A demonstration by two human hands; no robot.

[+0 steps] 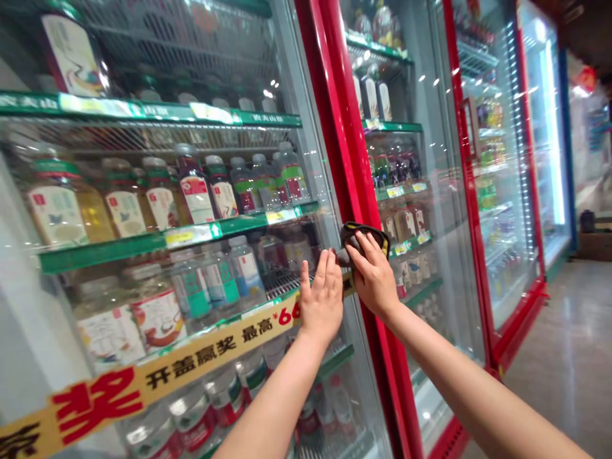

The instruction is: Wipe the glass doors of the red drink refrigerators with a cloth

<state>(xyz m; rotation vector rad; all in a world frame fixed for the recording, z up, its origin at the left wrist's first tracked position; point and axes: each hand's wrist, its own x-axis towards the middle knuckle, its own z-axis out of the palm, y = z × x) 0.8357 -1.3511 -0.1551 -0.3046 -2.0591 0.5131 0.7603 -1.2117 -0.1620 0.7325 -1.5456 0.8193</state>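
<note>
My left hand (321, 303) lies on the glass door (313, 169) of a drinks fridge, fingers stretched out and slightly apart, with nothing in it. Just to its right, my right hand (377, 280) presses a dark cloth (382, 238) with a yellowish edge against the red door frame (342, 134). The fingers lie over the cloth and hide part of it. A yellow banner strip (210, 350) with red and black lettering runs across the glass, ending near my left hand.
Behind the glass, bottles (196, 191) and jars stand on shelves with green price rails (191, 237). More red-framed fridges (535, 191) continue to the right, one with a door handle (468, 127). A shiny grey floor (564, 344) lies at the right.
</note>
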